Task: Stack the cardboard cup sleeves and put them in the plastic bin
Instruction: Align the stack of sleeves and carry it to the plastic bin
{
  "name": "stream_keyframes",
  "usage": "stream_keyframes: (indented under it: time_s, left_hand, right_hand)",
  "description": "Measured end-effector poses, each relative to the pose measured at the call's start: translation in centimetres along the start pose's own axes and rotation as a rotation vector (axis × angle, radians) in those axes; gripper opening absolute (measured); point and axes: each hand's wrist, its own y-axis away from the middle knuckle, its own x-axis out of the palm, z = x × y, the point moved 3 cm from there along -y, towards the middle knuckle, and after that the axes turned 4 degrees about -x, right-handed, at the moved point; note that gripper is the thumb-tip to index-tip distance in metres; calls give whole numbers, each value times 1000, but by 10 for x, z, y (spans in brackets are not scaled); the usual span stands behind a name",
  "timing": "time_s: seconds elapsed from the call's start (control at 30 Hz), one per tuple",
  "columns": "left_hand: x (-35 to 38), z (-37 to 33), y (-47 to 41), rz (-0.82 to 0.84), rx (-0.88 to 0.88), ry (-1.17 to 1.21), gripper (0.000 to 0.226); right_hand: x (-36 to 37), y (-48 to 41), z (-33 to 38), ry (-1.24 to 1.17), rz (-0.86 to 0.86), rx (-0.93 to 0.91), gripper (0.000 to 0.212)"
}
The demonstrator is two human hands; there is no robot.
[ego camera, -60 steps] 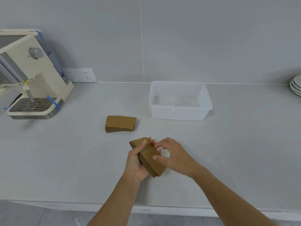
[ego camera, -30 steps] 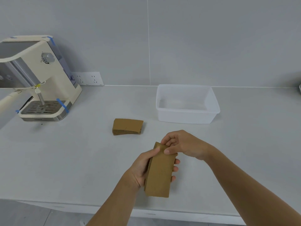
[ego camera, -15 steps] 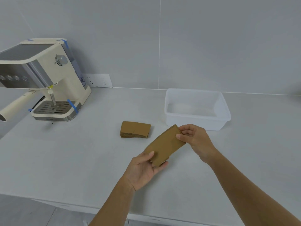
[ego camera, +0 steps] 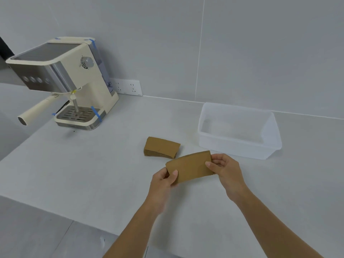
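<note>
A flat stack of brown cardboard cup sleeves (ego camera: 191, 167) is held above the counter between both hands. My left hand (ego camera: 163, 180) pinches its left end and my right hand (ego camera: 224, 167) pinches its right end. A second stack of brown sleeves (ego camera: 161, 147) lies on the counter just behind and to the left of the held one. The translucent plastic bin (ego camera: 240, 148) stands to the right of that stack, with nothing visible inside.
A cream espresso machine (ego camera: 65, 81) with a protruding handle stands at the back left. A white wall socket strip (ego camera: 128, 87) sits behind it. The counter's front edge (ego camera: 55, 213) runs diagonally at the lower left, with floor beyond.
The held stack has turned from upright to lying lengthwise and moved up toward the lying stack. My right hand shifted to its right end. The view has swung to the left.
</note>
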Motion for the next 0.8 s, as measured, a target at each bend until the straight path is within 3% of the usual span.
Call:
stream_keyframes:
  time_s: [0.13,0.37,0.8]
  left_hand:
    - [-4,-6,-6,-128,11,14,13]
    - [-13,-25,-12,-270,50,-19,13]
    - [-48,-90,-56,-253,18,-134,9]
  right_hand:
    - [1,-6,-3,31,26,11,15]
    - [13,-23,-2,55,26,56,11]
    - [61,-54,18,-63,-2,176,9]
